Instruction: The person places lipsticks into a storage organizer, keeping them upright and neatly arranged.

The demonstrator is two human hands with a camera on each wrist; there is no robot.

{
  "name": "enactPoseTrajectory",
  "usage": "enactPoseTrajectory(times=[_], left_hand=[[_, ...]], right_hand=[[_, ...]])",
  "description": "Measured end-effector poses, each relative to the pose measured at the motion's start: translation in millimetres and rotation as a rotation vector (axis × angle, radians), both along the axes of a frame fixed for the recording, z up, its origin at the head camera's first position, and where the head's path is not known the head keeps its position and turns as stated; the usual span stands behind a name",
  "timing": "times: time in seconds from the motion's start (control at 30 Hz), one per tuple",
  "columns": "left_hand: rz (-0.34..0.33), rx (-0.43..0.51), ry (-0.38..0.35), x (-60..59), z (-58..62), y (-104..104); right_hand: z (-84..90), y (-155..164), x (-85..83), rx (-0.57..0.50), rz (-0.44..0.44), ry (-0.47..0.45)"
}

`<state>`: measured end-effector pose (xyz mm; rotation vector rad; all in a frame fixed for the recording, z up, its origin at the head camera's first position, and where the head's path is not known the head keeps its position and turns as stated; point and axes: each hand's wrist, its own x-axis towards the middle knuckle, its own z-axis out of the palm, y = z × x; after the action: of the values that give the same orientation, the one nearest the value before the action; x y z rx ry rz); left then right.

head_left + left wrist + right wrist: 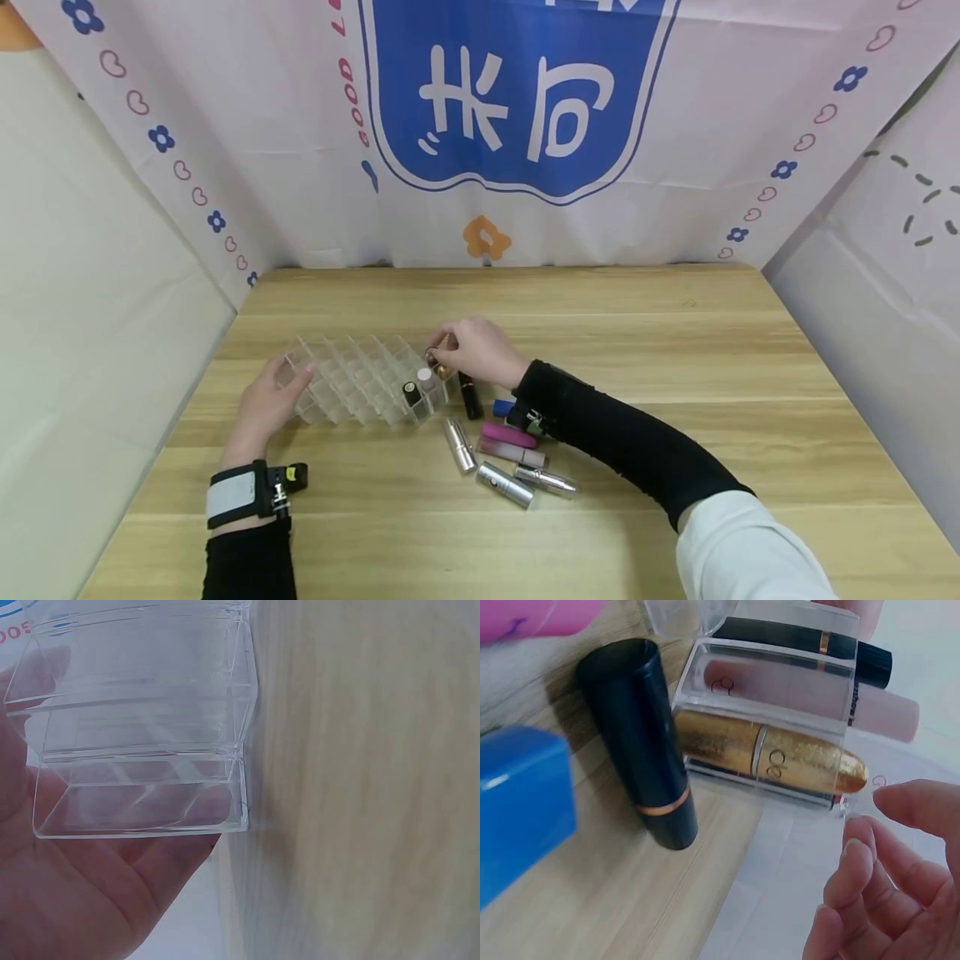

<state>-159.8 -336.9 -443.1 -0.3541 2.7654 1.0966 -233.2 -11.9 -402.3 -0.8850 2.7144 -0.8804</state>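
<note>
Head view is showing the left hand [264, 406] lying with straight fingers against the left end of the clear organizer [360, 379], which is sitting on the table [675, 375]. The right hand [480, 350] is hovering at the organizer's right end over the gold lipstick [438, 367], fingers loosely curled; the right wrist view is showing those fingertips [859, 847] just clear of the gold lipstick [769, 757], gripping nothing. 3 tubes are standing in the right-hand cells. A black lipstick [470, 396] is lying just beside the organizer, with silver tubes [505, 484] and a pink tube [508, 434] nearer the person.
</note>
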Motion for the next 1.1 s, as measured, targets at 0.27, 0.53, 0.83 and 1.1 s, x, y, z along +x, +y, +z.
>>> enactPoseTrajectory(times=[0.27, 0.53, 0.83, 1.1], left_hand=[[-0.004, 0.003, -0.004, 0.2, 0.9, -0.3], [-0.002, 0.01, -0.011, -0.1, -0.6, 0.1], [-0.003, 0.004, -0.009, 0.2, 2.2, 1.7], [-0.005, -0.004, -0.002, -0.2, 1.0, 0.9]], right_hand=[[-4.0, 12.6, -3.5, 0.013, -0.027, 0.003], [-12.9, 26.1, -0.4, 0.079, -0.031, 0.009], [-18.7, 32.4, 9.5, 0.201, 0.002, 0.02], [-26.0, 33.2, 18.4, 0.322, 0.016, 0.037]])
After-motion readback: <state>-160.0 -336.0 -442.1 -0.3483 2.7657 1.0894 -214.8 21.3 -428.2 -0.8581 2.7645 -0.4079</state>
